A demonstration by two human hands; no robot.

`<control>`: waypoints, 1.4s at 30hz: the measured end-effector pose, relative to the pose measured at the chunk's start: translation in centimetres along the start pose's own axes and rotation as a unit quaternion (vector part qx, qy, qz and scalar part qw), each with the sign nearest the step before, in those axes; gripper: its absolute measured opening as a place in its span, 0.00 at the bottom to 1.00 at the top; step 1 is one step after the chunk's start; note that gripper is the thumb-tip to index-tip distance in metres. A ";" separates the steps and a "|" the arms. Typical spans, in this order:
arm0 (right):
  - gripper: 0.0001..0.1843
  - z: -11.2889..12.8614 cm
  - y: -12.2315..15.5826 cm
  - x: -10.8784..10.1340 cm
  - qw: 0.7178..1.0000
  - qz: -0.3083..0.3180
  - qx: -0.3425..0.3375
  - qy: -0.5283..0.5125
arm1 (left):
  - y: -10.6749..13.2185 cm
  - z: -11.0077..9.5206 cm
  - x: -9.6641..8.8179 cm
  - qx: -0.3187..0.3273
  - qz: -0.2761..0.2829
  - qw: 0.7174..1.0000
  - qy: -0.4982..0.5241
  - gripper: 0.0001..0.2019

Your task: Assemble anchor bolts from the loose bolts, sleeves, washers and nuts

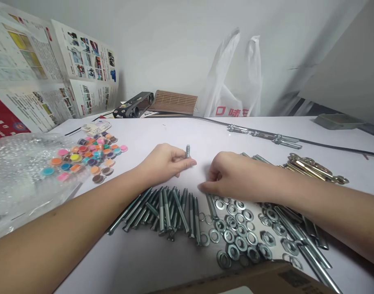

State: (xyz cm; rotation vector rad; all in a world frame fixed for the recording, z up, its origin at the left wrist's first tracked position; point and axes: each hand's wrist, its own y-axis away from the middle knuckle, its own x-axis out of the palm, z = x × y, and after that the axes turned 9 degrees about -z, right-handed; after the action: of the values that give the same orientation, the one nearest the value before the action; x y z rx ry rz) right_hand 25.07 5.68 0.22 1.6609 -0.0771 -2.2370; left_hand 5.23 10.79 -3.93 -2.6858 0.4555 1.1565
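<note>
Left grip (pixel 165 164) pinched together; right grip (pixel 228 173) curled inward.

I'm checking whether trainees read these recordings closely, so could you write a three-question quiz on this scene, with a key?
1. Multiple choice. What does the left hand hold upright?
A. A flat washer
B. A threaded bolt
C. A coloured-lid paint pot

2. True or false. The gold-coloured metal fasteners lie farther right in the picture than the right hand.

3. Fill in. In the picture, the white plastic bag with red print is to the ____ of the brown slatted mat.

Key: 1. B; 2. True; 3. right
</note>
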 end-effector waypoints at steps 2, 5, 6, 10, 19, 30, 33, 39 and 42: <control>0.23 -0.2 0.1 0.0 1.000 -0.015 -0.013 0.011 | 0.0 0.0 0.0 0.005 0.010 1.000 0.007 0.22; 0.23 -0.9 0.4 -0.7 0.998 -0.028 -0.042 0.041 | 0.1 -0.1 -0.1 -0.003 0.008 1.000 0.013 0.22; 0.24 -1.2 0.4 -1.2 0.997 -0.035 -0.049 0.054 | 0.1 -0.1 0.0 -0.007 0.006 1.000 0.014 0.23; 0.22 -2.7 0.3 -3.7 0.988 -0.094 -0.019 0.120 | 0.2 -0.1 0.1 -0.010 0.012 0.999 0.035 0.22; 0.28 -6.5 0.3 -4.9 0.945 0.045 0.087 0.312 | 0.3 -0.3 0.2 -0.001 -0.019 0.999 -0.034 0.22; 0.37 -7.4 0.0 -4.8 0.934 0.101 0.167 0.299 | 0.3 -0.3 0.2 0.007 -0.026 0.998 -0.055 0.22; 0.34 -6.6 0.6 -4.9 0.942 0.136 0.167 0.258 | 0.4 -0.5 0.2 -0.003 -0.023 0.998 -0.058 0.21; 0.30 -6.4 0.9 -5.3 0.961 0.115 0.095 0.234 | 0.5 -0.5 0.2 -0.018 -0.029 0.998 -0.058 0.22; 0.35 -7.5 0.6 -5.6 0.976 0.035 0.067 0.202 | 0.4 -0.5 0.2 -0.014 -0.028 0.998 -0.056 0.22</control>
State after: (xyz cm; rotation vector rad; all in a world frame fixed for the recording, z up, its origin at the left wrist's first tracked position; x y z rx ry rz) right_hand 33.59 8.11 3.18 2.1168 -0.1820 -1.8354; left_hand 5.57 10.24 -3.75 -2.6227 0.3452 1.2978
